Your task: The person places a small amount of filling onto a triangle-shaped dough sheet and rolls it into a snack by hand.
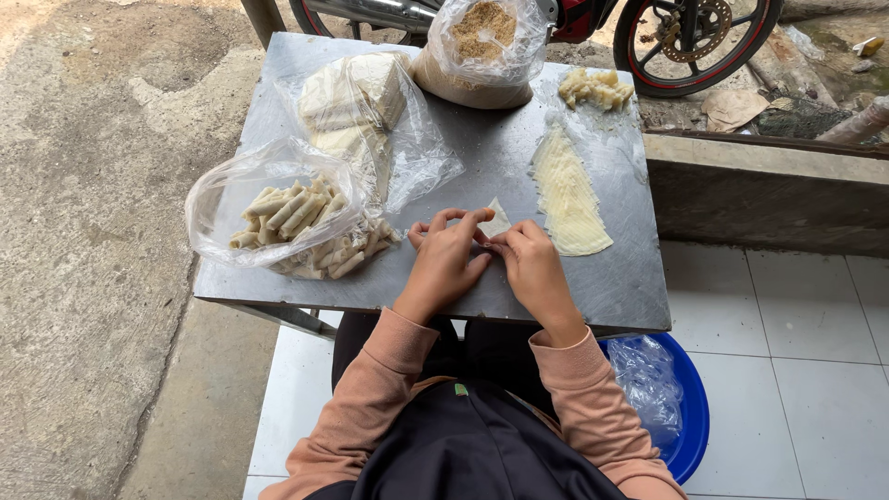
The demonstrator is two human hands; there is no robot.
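Resting surface: a grey metal table (593, 287) outdoors, concrete ground to the left, white tiles to the right, a motorbike wheel (696, 42) beyond the far edge.
Bag of filling: a clear plastic bag of brown crumbly filling (482, 46) stands at the far middle of the table.
Bag of wrappers: a clear bag with a pale stack of sheets (356, 102) lies left of centre.
Bag of rolls: an open bag of small finished rolls (292, 218) sits at the near left, well left of the hands.
Loose wrappers: a fan-shaped pile of thin pale sheets (567, 194) lies just right of the hands, long axis running away from the person.
Blue basin: a blue basin (690, 407) with crumpled plastic sits on the tiles, under the table's right corner.
Left hand: the left hand (447, 259) is curled, fingertips pinching the near left edge of the small wrapper.
Right hand: the right hand (528, 264) is curled likewise, fingertips closed on the right edge.
Small wrapper: the small wrapper (496, 220) lies flat on the table just beyond both sets of fingertips, its point aimed away; both hands are equally near.
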